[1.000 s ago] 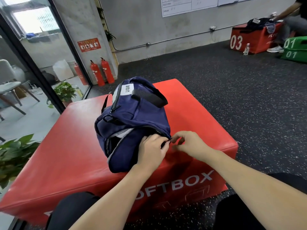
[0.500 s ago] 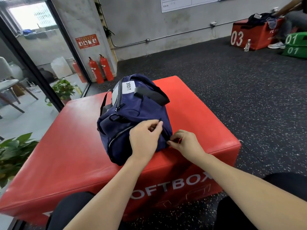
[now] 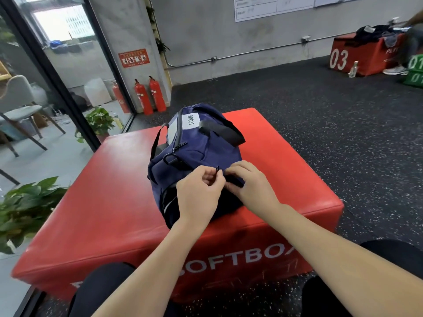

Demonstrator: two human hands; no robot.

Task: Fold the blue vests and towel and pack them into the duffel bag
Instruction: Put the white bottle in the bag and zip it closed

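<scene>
The fingers (image 3: 211, 179) of the left hand (image 3: 199, 197) are curled in, pinching a small black zipper pull (image 3: 217, 169) that stands up from the near end of the duffel bag (image 3: 196, 156). Just to the right of that pull, the right hand (image 3: 251, 186) lies on the same end of the bag, its fingers bent and gripping the dark blue fabric beside the zipper line. The two hands nearly touch over the pull.

The duffel bag is navy, lying lengthwise away from the person, on top of a big red soft box (image 3: 114, 202) that serves as the counter. On the bag's far end a white label (image 3: 190, 121) reads LVQUE, and a black carry handle (image 3: 222, 131) drapes over the far right side. A second zipper runs along the bag's left flank. Below the left hand the bag shows a dark gap edged with a pale lining; what lies inside cannot be made out.

Beyond the bag, against the grey wall, stand two red fire extinguishers (image 3: 150, 96). To the bag's left are leafy green plants (image 3: 27, 207) and a glass partition. Far off to the bag's right sits another red box marked 03 (image 3: 357, 58) with dark clothing heaped on it.
</scene>
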